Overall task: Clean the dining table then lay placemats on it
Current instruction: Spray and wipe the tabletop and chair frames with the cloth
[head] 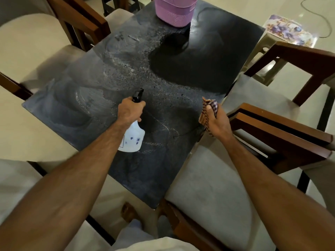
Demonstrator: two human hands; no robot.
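Note:
The dark stone dining table (101, 82) fills the middle of the view, its top streaked with wet spray marks. My left hand (129, 111) grips a white spray bottle (132, 140) by its black trigger head, held above the table's middle with the nozzle pointing away from me. My right hand (218, 120) holds a bunched checked cloth (206, 113) over the table's right edge. Flowered placemats (290, 30) lie on a stool at the far right.
A pink basket (174, 11) stands at the table's far end. Wooden chairs with pale cushions surround the table: one at right front (213, 187), another at right (282, 69), and more on the left (36, 37). A cable runs across the tiled floor at top right.

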